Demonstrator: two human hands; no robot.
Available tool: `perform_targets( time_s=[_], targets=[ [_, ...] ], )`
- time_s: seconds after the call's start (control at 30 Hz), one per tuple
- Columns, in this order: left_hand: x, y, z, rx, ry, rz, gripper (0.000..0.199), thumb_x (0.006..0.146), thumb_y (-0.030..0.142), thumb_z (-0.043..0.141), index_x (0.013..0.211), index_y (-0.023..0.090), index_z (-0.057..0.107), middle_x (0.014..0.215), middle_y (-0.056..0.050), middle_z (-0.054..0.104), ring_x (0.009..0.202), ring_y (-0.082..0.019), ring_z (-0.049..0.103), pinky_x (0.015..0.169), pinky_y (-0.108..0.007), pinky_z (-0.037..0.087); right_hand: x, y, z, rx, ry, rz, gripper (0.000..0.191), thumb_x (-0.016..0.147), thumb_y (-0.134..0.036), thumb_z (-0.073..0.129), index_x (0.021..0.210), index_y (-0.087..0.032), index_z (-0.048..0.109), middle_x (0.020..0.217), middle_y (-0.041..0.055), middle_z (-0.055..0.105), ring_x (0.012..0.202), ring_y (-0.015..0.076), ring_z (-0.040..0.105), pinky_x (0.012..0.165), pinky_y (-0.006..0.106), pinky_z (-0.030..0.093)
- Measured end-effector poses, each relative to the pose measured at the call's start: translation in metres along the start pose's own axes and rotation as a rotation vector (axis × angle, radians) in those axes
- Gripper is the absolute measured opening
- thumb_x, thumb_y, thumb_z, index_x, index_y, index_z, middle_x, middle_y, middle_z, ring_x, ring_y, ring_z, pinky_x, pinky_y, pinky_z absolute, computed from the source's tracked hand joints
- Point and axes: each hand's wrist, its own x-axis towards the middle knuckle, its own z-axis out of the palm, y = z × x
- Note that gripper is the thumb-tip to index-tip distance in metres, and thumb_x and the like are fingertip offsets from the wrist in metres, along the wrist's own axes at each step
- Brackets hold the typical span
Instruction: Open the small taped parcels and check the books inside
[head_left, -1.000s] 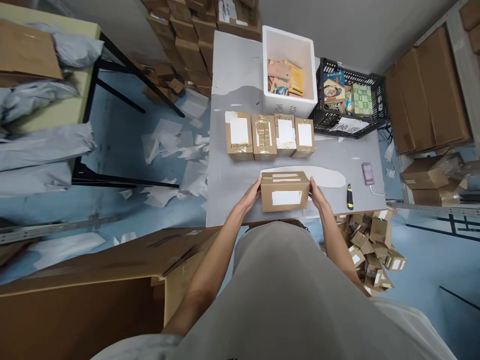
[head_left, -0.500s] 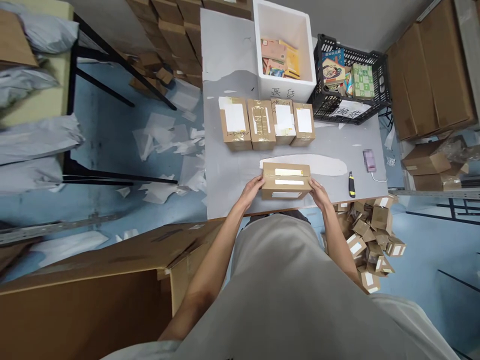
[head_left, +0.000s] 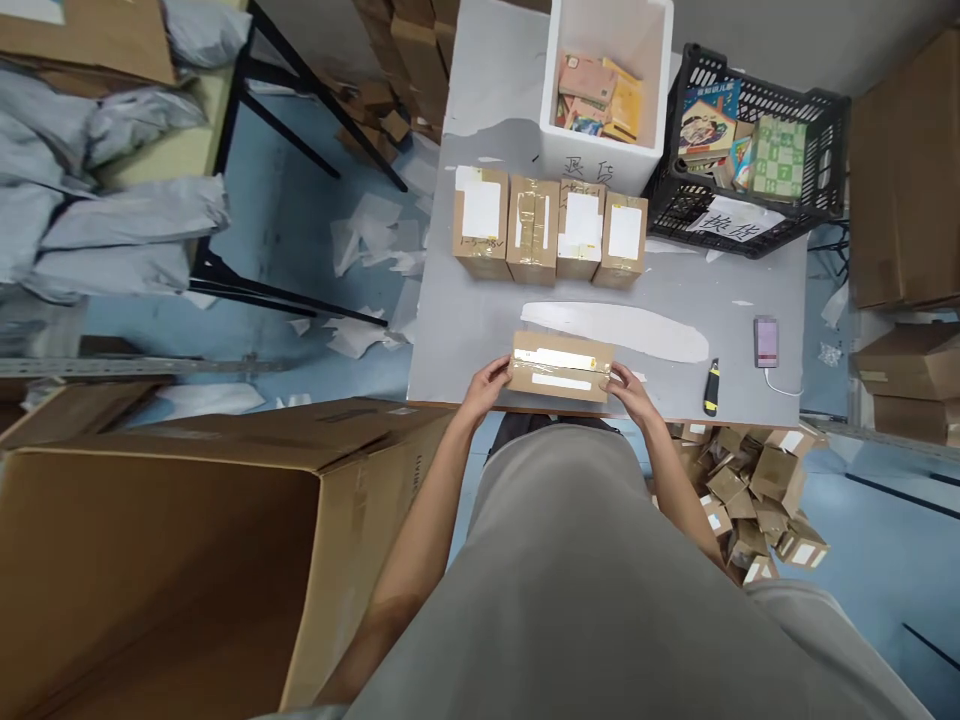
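Observation:
A taped cardboard box [head_left: 561,368] with white label strips along its top is at the front edge of the grey table [head_left: 450,340]. My left hand [head_left: 487,385] grips its left end and my right hand [head_left: 628,390] its right end, so the box is held between them. Further back, several taped cardboard boxes [head_left: 534,228] stand side by side in a row, with white labels facing up. To the right of my right hand lies a yellow and black utility knife [head_left: 711,388].
Behind the row stand a white foam box [head_left: 600,160] and a black crate [head_left: 750,225], both holding books. A phone [head_left: 766,342] with a cable lies at the right. Discarded boxes [head_left: 757,490] are heaped on the floor; a large open carton [head_left: 375,500] is at my left.
The held box has turned so that its front labelled side no longer shows. Both hands still grip its ends. My view has shifted a little.

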Motion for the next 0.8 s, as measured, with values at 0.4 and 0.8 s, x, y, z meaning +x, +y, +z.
perform_targets(
  time_s=[0.4, 0.8],
  targets=[
    [-0.006, -0.003, 0.005, 0.016, 0.064, 0.082, 0.069, 0.089, 0.050, 0.083, 0.151, 0.020, 0.079, 0.164, -0.013, 0.071, 0.161, -0.038, 0.059, 0.139, -0.051, 0.043, 0.029, 0.008, -0.014, -0.062, -0.102, 0.005, 0.117, 0.071, -0.052, 0.102, 0.175, -0.027, 0.053, 0.162, 0.0159, 0.066, 0.137, 0.0372, 0.074, 0.124, 0.055, 0.059],
    [0.038, 0.019, -0.008, 0.076, -0.048, 0.094, 0.105, 0.067, 0.085, 0.098, 0.149, 0.022, 0.079, 0.166, -0.016, 0.070, 0.153, -0.043, 0.064, 0.126, -0.055, 0.057, 0.032, -0.021, -0.019, -0.475, -0.115, -0.031, 0.112, 0.070, -0.051, 0.103, 0.168, -0.030, 0.052, 0.123, 0.0074, 0.078, 0.120, 0.0348, 0.078, 0.113, 0.051, 0.062]
  ],
)
